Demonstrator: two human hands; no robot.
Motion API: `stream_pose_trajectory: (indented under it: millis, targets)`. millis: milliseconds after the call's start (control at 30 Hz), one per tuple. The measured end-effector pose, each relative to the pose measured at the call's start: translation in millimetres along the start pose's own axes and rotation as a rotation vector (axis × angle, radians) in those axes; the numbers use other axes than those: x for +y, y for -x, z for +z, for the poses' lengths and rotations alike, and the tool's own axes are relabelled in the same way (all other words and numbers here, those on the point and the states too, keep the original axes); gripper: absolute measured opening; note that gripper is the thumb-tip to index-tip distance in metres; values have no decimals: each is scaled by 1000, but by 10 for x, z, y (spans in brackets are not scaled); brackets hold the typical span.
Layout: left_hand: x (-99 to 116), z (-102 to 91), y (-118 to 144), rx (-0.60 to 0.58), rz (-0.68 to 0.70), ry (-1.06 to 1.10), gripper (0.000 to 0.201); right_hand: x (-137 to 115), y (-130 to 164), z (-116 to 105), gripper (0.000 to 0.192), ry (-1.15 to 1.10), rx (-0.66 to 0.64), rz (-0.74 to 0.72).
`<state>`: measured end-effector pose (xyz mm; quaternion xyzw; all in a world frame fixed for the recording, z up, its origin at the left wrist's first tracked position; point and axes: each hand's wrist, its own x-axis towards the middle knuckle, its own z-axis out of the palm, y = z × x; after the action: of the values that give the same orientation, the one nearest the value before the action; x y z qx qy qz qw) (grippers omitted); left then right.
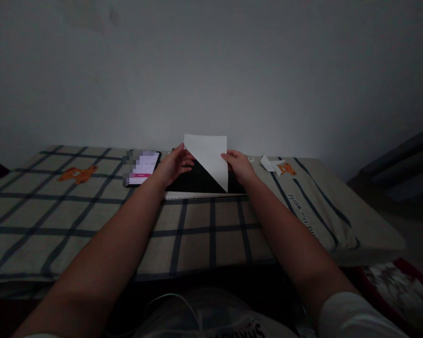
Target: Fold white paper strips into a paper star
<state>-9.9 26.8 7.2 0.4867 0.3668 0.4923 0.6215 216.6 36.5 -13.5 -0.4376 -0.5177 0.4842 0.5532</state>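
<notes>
A sheet of paper (208, 162), black on one face and white on the other, is held at the far edge of the bed (197, 234), its white corner folded up diagonally. The left hand (172, 166) pins the fold's left end; the right hand (238, 167) pinches the right edge, keeping the flap aligned. A lit phone (143, 168) lies just left.

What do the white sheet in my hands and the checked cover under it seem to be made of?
White sheet: likely thin matte paper; it holds a sharp diagonal edge between the left hand and right hand. Checked cover: probably soft woven fabric, with printed lines and bears and rounded padded edges.
</notes>
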Motion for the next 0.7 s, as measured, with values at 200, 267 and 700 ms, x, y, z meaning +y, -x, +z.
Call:
stream_pose_trajectory:
  millis: [200,267,700]
  targets:
    - [-80,-20,-36,152,52,-97,24,29,17,-2,17,14,-106,71]
    - [-89,-27,-40,169,41,-92,20,33,16,-9,18,-11,-142,81]
    - [-57,-32,-34,189,146,-80,10,37,-13,-90,25,-103,-177,22]
